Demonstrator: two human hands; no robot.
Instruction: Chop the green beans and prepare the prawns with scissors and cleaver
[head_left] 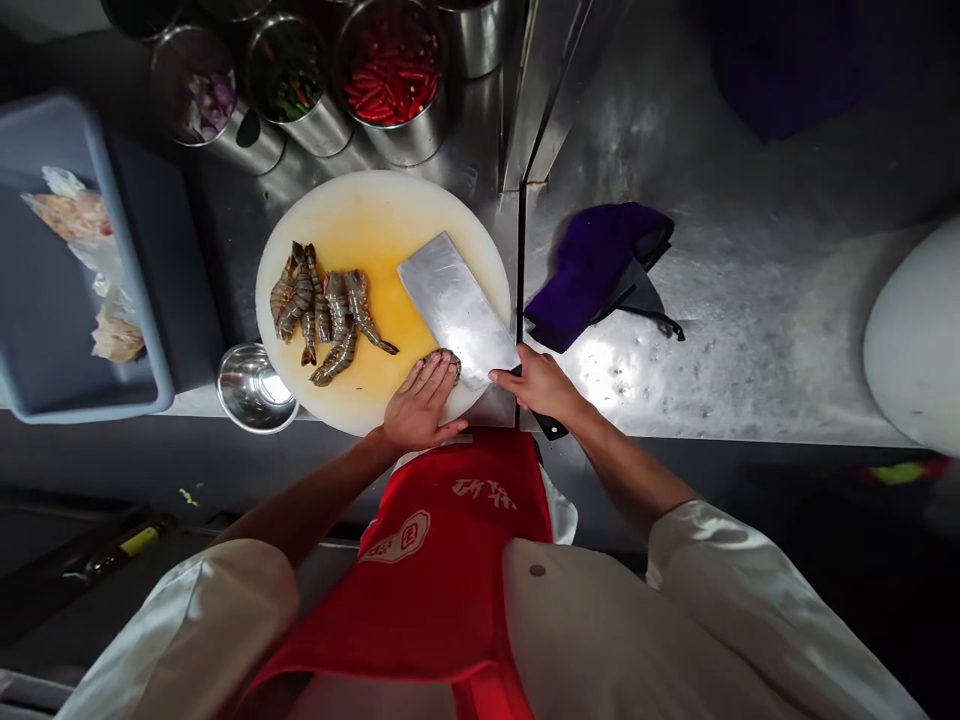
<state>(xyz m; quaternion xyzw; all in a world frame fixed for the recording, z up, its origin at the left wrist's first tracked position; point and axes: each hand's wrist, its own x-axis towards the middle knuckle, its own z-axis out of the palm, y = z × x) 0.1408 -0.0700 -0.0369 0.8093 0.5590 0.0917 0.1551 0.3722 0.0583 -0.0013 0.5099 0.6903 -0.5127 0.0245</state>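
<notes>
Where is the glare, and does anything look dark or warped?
Head view: glare whitens the steel counter below the purple cloth, with softer sheen on the knife; lower right sinks near black; white sleeves look stretched toward the edges.

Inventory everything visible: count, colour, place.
Board: one, white, centre.
Shrimp: several, grey, on board.
Cleaver: one, silver, over board.
Bowl: one, silver, beside board.
Tub: one, grey, far left.
Pots: several, silver, top left.
Chillies: many, red, in pot.
Cloth: one, purple, right of board.
Round item: one, white, right edge.
Bottle: one, dark, lower left.
Counter: two sections, silver, middle.
Apron: one, red, bottom.
Sleeves: two, white, bottom.
Left grip: one, bare, on shrimp.
Right grip: one, bare, holding cleaver.
</notes>
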